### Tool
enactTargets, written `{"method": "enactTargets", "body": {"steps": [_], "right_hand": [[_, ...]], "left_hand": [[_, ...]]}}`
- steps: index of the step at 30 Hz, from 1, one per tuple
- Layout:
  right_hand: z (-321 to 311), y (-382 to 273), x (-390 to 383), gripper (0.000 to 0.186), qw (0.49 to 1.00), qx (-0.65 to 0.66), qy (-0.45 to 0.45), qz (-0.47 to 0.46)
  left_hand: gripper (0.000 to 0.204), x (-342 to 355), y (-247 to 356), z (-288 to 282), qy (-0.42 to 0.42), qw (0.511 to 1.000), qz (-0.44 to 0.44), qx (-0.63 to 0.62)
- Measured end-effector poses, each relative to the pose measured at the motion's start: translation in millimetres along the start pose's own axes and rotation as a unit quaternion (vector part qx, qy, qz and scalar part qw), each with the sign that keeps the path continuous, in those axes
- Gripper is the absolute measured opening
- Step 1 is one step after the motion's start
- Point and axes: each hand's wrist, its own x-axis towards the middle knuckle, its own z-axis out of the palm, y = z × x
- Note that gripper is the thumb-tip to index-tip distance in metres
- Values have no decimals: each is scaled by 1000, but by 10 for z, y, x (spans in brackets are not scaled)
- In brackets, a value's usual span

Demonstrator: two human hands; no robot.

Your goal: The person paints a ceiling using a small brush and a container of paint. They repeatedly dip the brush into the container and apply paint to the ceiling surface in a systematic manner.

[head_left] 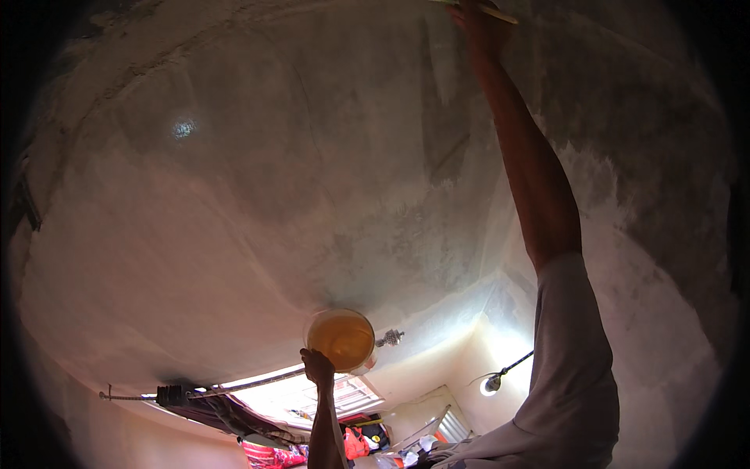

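My left hand grips the rim of a round, clear-walled container at the lower middle. An amber-brown liquid seems to fill it. My right arm reaches high up in a grey sleeve, toward the top edge of the view. There my right hand is closed around a thin, pale-yellow tool, partly cut off by the frame, so its kind does not show. A grey plastered surface spreads behind both hands, with darker damp-looking patches near my right arm and a thin crack left of centre.
A rod with dark cloth hanging on it runs below left, in front of a bright barred window. A lit bulb hangs from a cord at the lower right. Red and pink packages sit low down.
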Motion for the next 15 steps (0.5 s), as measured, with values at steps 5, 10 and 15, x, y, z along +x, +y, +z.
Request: {"method": "enactTargets", "body": {"steps": [5, 10, 15], "right_hand": [[-167, 173, -194, 29, 999, -20, -42, 27], [-435, 56, -827, 28, 994, -64, -54, 76], [-566, 474, -53, 28, 945, -271, -73, -166]], "left_hand": [[26, 7, -96, 45, 13, 999, 33, -18], [24, 68, -304, 145, 44, 999, 28, -7], [27, 9, -52, 55, 5, 1000, 16, -13]]}}
